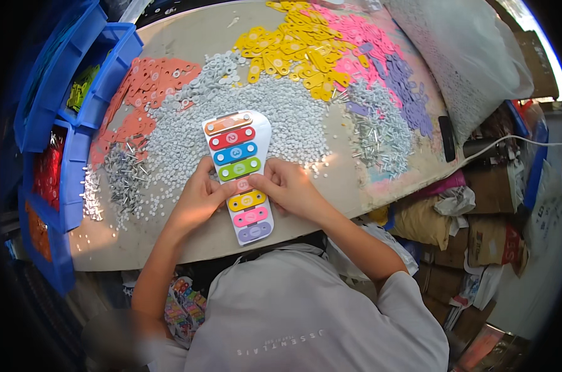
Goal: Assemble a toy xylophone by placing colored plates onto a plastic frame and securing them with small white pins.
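A white toy xylophone board [259, 127] lies on the table in front of me, with orange, red, blue, green, yellow, pink and purple bars along it. My left hand [200, 197] rests at its left edge, fingers touching the board beside the green bar. My right hand [287, 185] sits at the right edge, its fingertips pinching at a small pink bar [243, 184] between the green and yellow ones. Both hands press on the board.
Piles of small white washers [293, 118], metal pins [124, 180], orange bars [150, 80], yellow bars [293, 53], pink bars [355, 37] and purple bars [408, 93] cover the table. Blue bins [76, 74] stand at the left, a white sack [467, 56] and cardboard boxes at the right.
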The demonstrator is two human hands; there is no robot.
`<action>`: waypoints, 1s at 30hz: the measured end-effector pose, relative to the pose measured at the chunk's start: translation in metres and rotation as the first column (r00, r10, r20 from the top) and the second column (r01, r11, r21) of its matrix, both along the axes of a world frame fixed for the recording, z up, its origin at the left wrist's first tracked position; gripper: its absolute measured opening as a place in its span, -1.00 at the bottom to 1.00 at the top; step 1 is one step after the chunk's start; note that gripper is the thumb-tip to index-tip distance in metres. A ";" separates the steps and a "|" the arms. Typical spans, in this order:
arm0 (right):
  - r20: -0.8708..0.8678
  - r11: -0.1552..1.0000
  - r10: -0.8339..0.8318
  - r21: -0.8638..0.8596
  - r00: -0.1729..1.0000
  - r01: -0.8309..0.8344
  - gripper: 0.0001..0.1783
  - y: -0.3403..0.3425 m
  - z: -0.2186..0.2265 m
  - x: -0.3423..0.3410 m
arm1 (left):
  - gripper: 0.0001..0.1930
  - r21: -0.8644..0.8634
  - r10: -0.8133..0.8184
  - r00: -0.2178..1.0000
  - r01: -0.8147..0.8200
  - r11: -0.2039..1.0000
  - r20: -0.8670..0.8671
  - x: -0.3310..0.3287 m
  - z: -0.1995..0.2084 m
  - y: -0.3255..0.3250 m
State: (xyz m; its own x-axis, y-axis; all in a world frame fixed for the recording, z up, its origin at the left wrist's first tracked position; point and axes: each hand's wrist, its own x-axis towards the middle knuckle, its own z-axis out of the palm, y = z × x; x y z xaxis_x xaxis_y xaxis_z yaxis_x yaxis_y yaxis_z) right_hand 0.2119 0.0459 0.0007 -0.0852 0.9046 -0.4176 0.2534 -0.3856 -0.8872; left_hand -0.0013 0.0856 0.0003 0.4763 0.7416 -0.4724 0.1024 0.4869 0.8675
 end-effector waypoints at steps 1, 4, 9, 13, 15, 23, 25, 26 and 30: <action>-0.027 1.000 -0.013 0.006 1.000 0.013 -0.62 -0.001 0.000 0.001 | -0.46 0.006 -0.005 1.000 0.005 1.000 0.005 -0.001 0.000 0.000; -0.053 1.000 -0.023 0.006 0.998 0.023 -0.66 -0.006 0.004 0.007 | -0.49 0.003 -0.033 0.999 0.033 0.999 -0.011 -0.004 -0.002 -0.001; 0.499 0.841 -0.450 0.517 0.740 0.163 -0.83 -0.009 0.010 0.059 | -0.58 0.283 0.266 0.959 -0.230 0.931 -0.096 -0.008 -0.003 -0.034; 0.634 0.632 -0.642 0.756 0.432 -0.170 -0.88 0.000 0.010 0.146 | -0.81 0.400 0.364 0.916 -0.274 0.874 -0.168 -0.037 0.005 -0.051; 0.661 0.660 -0.619 0.731 0.424 -0.177 -0.88 0.002 0.004 0.170 | -0.85 0.452 0.405 0.897 -0.292 0.843 -0.176 -0.046 0.001 -0.057; 0.743 0.766 -0.560 0.633 0.366 -0.113 -0.81 0.022 -0.028 0.199 | -0.90 0.557 0.557 0.794 -0.355 0.751 -0.245 -0.063 -0.004 -0.071; 0.715 0.765 -0.562 0.641 0.415 -0.068 -0.84 0.021 -0.032 0.208 | -0.89 0.567 0.546 0.792 -0.325 0.757 -0.274 -0.071 -0.002 -0.069; 0.716 0.790 -0.542 0.613 0.441 -0.025 -0.84 0.020 -0.032 0.212 | -0.89 0.575 0.573 0.765 -0.338 0.745 -0.294 -0.080 -0.003 -0.068; 0.735 0.834 -0.497 0.552 0.462 0.019 -0.84 0.017 -0.012 0.202 | -0.89 0.700 0.707 0.621 -0.336 0.630 -0.339 -0.119 0.001 -0.056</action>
State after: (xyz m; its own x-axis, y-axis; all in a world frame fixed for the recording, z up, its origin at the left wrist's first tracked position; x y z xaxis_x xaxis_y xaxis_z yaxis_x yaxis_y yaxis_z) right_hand 0.4137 0.0632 -0.0112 0.3484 0.8970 0.2719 0.8964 -0.2341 -0.3765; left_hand -0.1207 0.0293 0.0016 -0.2880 0.9557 0.0606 0.5146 0.1011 0.8515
